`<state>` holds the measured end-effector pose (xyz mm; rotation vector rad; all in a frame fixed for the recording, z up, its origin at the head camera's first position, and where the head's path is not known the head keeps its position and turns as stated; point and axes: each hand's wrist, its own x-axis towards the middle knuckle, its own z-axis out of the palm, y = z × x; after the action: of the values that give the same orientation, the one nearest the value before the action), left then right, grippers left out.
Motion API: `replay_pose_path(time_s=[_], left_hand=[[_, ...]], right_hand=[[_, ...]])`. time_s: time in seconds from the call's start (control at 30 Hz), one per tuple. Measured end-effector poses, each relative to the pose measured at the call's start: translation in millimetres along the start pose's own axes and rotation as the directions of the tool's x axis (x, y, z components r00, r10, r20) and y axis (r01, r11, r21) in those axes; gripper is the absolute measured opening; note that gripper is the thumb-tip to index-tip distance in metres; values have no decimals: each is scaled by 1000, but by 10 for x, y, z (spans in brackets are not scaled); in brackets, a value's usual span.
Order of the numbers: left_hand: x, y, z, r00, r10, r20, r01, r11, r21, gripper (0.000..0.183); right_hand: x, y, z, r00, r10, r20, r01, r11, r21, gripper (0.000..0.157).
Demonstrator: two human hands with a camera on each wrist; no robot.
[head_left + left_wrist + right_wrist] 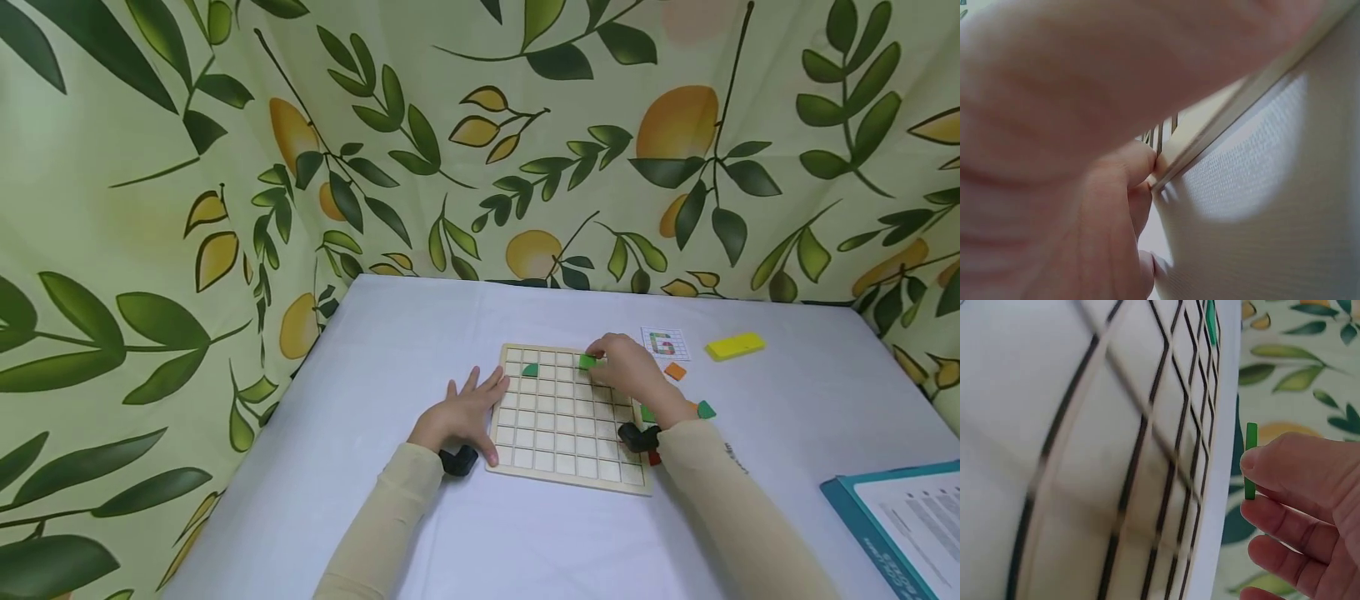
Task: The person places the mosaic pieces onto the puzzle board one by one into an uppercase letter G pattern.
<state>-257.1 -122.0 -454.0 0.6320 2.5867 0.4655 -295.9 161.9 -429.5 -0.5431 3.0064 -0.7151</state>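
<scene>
A wooden grid board (557, 440) with square cells lies on the white table. One dark green tile (531, 370) with a curved edge sits in its upper left cells. My right hand (630, 367) is over the board's far right part and pinches a bright green tile (1250, 461) between thumb and fingers, seen edge-on in the right wrist view. My left hand (463, 414) has its fingers spread along the board's left edge, thumb at the near left corner. In the left wrist view the fingers (1141, 159) touch the wooden rim.
A small pattern card (665, 343) with a colored figure lies beyond the board's right side, near an orange tile (676, 371) and a yellow block (735, 346). Several tiles, including a green one (706, 409), lie partly behind my right forearm. A teal-edged booklet (900, 525) is at right.
</scene>
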Motion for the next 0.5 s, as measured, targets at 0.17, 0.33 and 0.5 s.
replay_pose_path(time_s=[0.17, 0.33, 0.5], left_hand=[[-22, 35, -21, 1000, 5, -4, -5, 1000, -7, 137], [-27, 44, -30, 1000, 0, -9, 0, 1000, -4, 137], [-4, 29, -14, 1000, -5, -2, 5, 1000, 7, 136]], right_hand=[[136, -163, 146, 999, -19, 26, 20, 999, -33, 25], [243, -267, 264, 997, -55, 57, 59, 996, -63, 21], [308, -330, 329, 993, -60, 102, 69, 994, -82, 20]])
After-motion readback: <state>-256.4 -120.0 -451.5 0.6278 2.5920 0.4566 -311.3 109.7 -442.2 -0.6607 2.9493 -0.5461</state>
